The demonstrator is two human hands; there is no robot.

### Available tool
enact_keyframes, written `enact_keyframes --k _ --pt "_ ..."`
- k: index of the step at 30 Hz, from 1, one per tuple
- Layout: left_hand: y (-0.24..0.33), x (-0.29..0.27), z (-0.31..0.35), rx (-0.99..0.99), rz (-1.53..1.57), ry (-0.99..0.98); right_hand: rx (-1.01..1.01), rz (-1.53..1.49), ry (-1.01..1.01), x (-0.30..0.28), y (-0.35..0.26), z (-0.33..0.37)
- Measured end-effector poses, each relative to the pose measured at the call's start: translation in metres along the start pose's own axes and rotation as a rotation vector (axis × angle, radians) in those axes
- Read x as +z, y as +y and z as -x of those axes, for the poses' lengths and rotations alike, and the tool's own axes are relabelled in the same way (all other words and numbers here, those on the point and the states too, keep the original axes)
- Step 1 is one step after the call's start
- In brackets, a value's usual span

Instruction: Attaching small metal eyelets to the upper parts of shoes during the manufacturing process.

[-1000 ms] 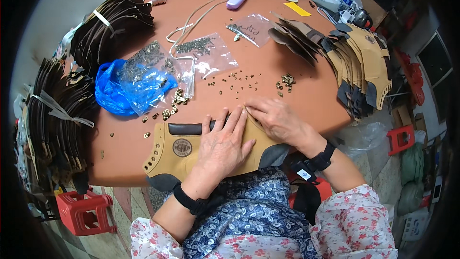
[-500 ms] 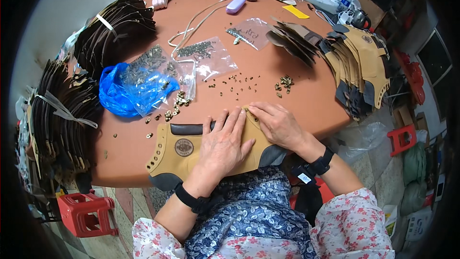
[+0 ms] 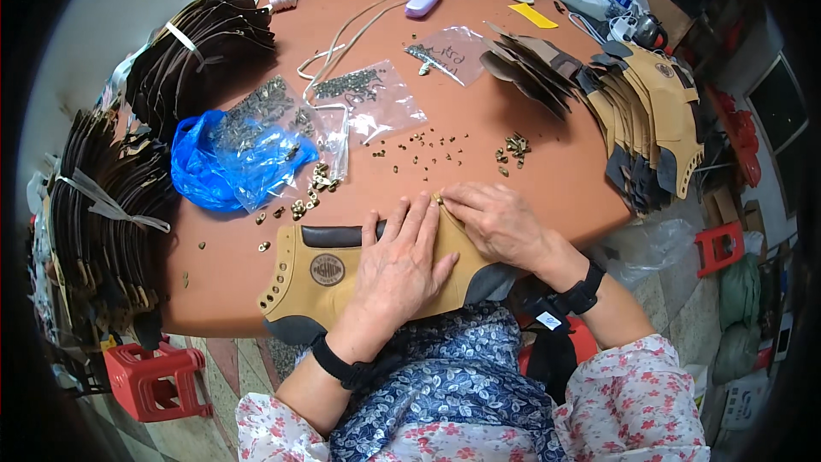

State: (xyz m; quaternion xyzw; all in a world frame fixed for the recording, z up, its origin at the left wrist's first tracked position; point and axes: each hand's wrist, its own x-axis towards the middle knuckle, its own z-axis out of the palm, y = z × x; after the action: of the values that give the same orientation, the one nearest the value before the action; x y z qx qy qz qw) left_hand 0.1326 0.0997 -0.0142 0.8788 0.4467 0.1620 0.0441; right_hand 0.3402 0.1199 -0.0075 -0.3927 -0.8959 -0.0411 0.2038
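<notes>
The tan leather boot upper (image 3: 316, 278) lies flat at the near edge of the orange bench (image 3: 547, 180), just where it lay a second ago. The left hand (image 3: 398, 269) still presses it down, fingers spread and flat. The right hand (image 3: 496, 222) has hardly shifted; its fingers are together, tips pinching a small brass eyelet (image 3: 437, 198) at the upper's top edge. Loose eyelets (image 3: 513, 147) lie scattered beyond, so the fitting seems mid-way.

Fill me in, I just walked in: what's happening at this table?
A person presses a tan leather shoe upper flat on the table's near edge with the left hand, while the right hand works at its top edge. Small metal eyelets lie scattered beyond, beside a blue bag.
</notes>
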Motion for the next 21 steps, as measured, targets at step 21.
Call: enact_keyframes --k 21 --pt "-0.001 -0.001 -0.004 -0.004 0.027 -0.021 0.722 -0.170 0.217 -0.027 0.039 0.045"
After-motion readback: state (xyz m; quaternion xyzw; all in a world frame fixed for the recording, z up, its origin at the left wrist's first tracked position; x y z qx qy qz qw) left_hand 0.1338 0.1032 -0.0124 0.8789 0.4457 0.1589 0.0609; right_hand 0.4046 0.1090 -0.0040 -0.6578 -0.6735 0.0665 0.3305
